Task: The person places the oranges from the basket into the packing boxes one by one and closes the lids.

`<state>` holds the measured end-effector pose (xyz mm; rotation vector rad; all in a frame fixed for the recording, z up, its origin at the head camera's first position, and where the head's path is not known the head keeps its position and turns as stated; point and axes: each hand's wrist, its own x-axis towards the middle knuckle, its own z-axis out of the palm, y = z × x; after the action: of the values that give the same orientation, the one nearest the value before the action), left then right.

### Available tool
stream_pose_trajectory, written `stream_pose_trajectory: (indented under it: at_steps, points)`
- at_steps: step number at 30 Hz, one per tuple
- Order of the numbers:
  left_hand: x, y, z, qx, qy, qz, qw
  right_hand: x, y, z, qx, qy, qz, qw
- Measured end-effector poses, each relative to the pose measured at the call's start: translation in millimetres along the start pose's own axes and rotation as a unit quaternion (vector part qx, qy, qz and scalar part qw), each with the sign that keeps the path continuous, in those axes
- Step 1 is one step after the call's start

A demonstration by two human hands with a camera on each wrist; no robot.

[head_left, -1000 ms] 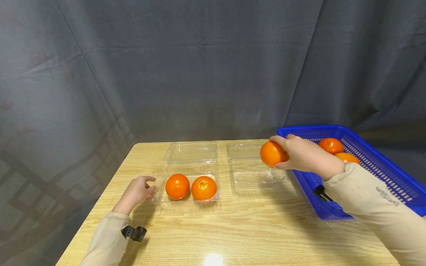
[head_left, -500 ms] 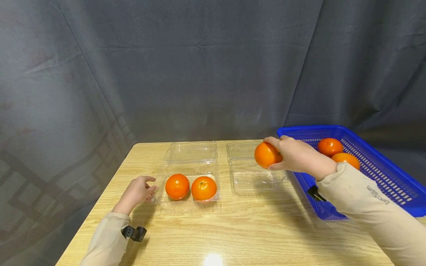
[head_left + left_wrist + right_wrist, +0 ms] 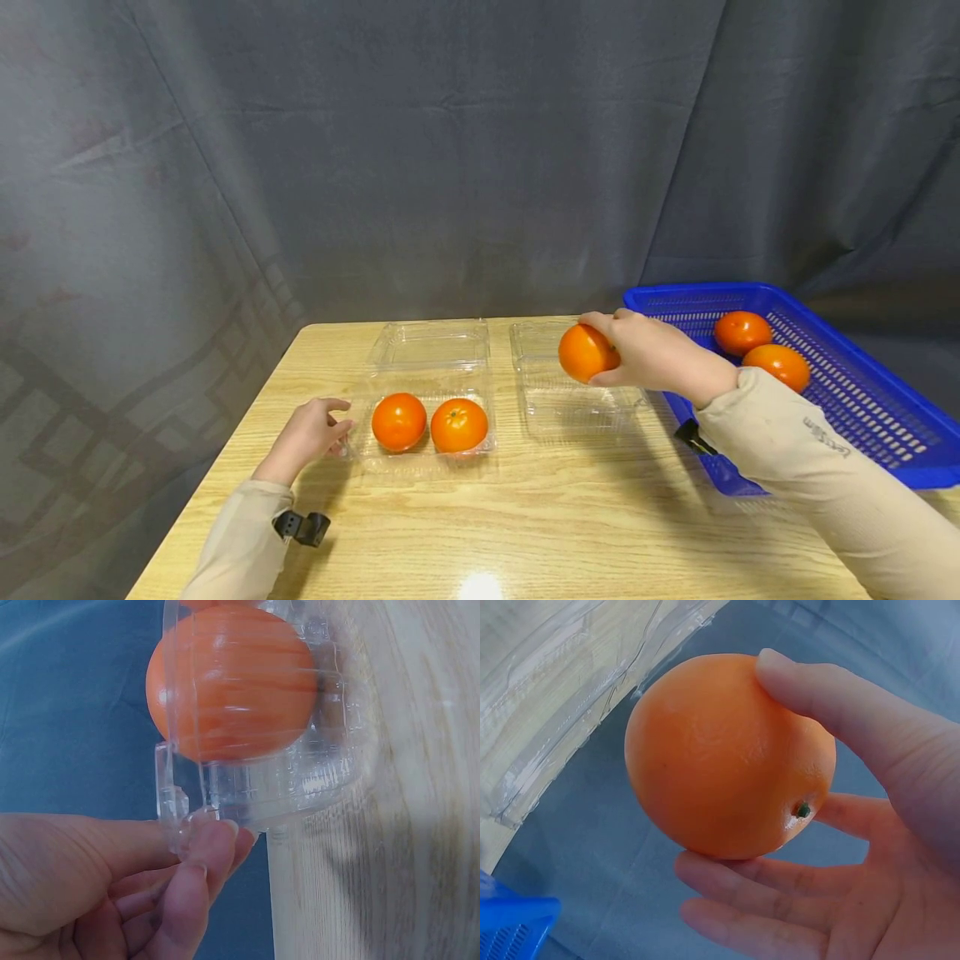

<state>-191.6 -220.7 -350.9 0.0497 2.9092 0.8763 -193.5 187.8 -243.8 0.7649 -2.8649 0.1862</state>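
An orange (image 3: 587,353) with a small green stem end is in my right hand (image 3: 647,350), the thumb on one side and the fingers on the other. It is above the right-hand clear plastic clamshell box (image 3: 577,408), whose lid lies folded back. By its left rim, my left hand (image 3: 306,435) pinches the other open clamshell box (image 3: 427,468); the left wrist view shows thumb and fingertips (image 3: 214,844) on the clear edge. Inside that box sit a redder round fruit (image 3: 399,422) and an orange with its stem mark up (image 3: 459,425), side by side.
A blue perforated basket (image 3: 885,375) stands at the right of the wooden table (image 3: 480,525), holding a reddish round fruit (image 3: 742,332) and an orange one (image 3: 780,367). Behind the table hangs a dark grey curtain (image 3: 465,167).
My right hand has carried the orange leftward, away from the basket and further over the right-hand box. The left hand keeps its place at the left box's rim.
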Motion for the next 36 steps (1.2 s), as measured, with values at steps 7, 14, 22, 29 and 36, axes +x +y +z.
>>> stream_pose_trajectory:
  at_steps: [7,14,22,29,36]
  points:
    - [-0.8,0.6,0.0,-0.002,0.002,0.002,1.0000,4,-4,4,0.006,-0.001,-0.008,1.000]
    - [-1.5,1.0,-0.6,-0.002,0.003,0.005,1.0000,6,-6,9,0.008,0.010,-0.019,1.000]
    - [-0.9,1.1,-0.5,-0.002,0.004,0.007,1.0000,10,-11,13,-0.004,0.020,-0.030,0.999]
    - [-1.4,0.6,-0.2,-0.003,0.003,0.005,1.0000,13,-15,15,-0.012,0.018,-0.032,0.999]
    - [-2.2,0.5,0.3,-0.010,0.001,0.000,1.0000,17,-18,18,0.002,0.009,-0.027,1.000]
